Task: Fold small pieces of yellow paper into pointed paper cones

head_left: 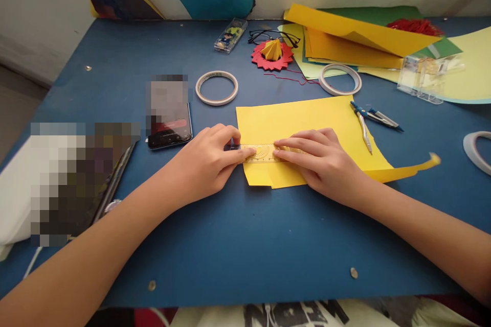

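Note:
A transparent ruler [264, 153] with a protractor shape in it lies across a yellow paper sheet [299, 117]. My left hand [209, 161] is closed on the ruler's left end, thumb and forefinger pressed at the paper's left edge. Bent over the ruler's right part, my right hand [326, 158] holds it down with its fingertips; the palm hides that end. The sheet's lower edge is cut unevenly, and a narrow strip curls up at the right. Just right of the sheet's upper corner, a compass [378, 115] lies with one leg over the paper.
On the blue table [245, 245] lie a tape roll [217, 102], another tape roll [322, 82], a phone [171, 138], glasses [257, 36] and a red-and-yellow paper piece [272, 51]. Folded orange paper [345, 28] and a transparent box [420, 79] are at the back right. A pixelated object fills the left.

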Demonstrator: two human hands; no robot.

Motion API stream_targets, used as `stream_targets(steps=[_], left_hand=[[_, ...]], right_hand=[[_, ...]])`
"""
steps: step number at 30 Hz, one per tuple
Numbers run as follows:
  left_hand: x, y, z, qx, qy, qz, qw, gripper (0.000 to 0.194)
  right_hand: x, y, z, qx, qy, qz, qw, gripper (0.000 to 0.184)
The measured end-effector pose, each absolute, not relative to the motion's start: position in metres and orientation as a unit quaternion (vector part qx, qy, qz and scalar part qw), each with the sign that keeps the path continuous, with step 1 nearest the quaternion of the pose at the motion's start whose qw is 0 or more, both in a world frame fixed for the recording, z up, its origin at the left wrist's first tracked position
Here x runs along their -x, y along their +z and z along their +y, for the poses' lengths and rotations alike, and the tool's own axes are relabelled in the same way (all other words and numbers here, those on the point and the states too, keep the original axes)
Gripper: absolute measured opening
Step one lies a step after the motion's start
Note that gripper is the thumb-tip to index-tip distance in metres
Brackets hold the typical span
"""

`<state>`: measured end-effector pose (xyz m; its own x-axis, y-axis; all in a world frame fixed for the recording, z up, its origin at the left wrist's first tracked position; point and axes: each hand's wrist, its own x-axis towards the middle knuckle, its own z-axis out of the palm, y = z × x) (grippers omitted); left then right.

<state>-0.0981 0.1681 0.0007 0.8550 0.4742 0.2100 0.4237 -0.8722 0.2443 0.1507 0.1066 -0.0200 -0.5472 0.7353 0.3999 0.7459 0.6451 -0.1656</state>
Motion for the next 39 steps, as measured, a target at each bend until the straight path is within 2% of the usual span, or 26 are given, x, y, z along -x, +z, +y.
stream_targets(steps=[39], left_hand=[[0.1006,-0.0022,0.1680,-0.960,0.124,0.239,0.083,0.037]], right_hand=[[-0.1524,-0.0177,0.1087,0.436,0.008,-0.876,0.206,0.027]])
